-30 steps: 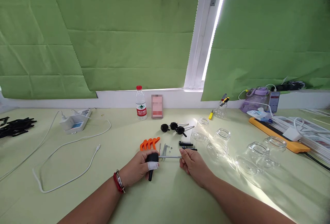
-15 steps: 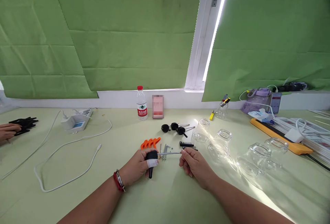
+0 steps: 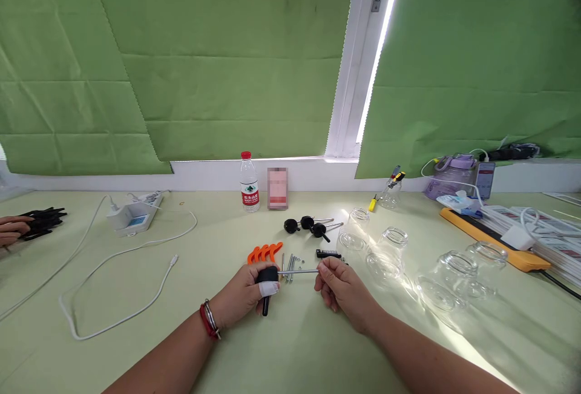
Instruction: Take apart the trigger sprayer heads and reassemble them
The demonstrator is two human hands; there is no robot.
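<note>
My left hand (image 3: 247,294), a white wrap on its thumb, is closed around a black round-headed part (image 3: 267,274) with a short black stub pointing down. From that part a thin metal rod (image 3: 299,271) runs to the right. The fingertips of my right hand (image 3: 340,291) pinch the rod's far end, covering its tip. Just behind the rod lie several long screws (image 3: 290,265) with small nuts, and orange curved pieces (image 3: 264,253). Black pieces with springs (image 3: 328,254) sit behind my right hand. Similar black round-headed parts with rods (image 3: 319,230) lie farther back.
Clear glass jars (image 3: 458,264) stand at the right, beside a yellow-edged power strip (image 3: 492,239) and papers. A water bottle (image 3: 249,182) stands at the back. White cable (image 3: 157,297) loops at left, where another person's hand (image 3: 13,229) touches black gloves (image 3: 44,223).
Both hands keep the same hold on the black part and its rod. The rod has shifted very slightly; the other things on the table stay put.
</note>
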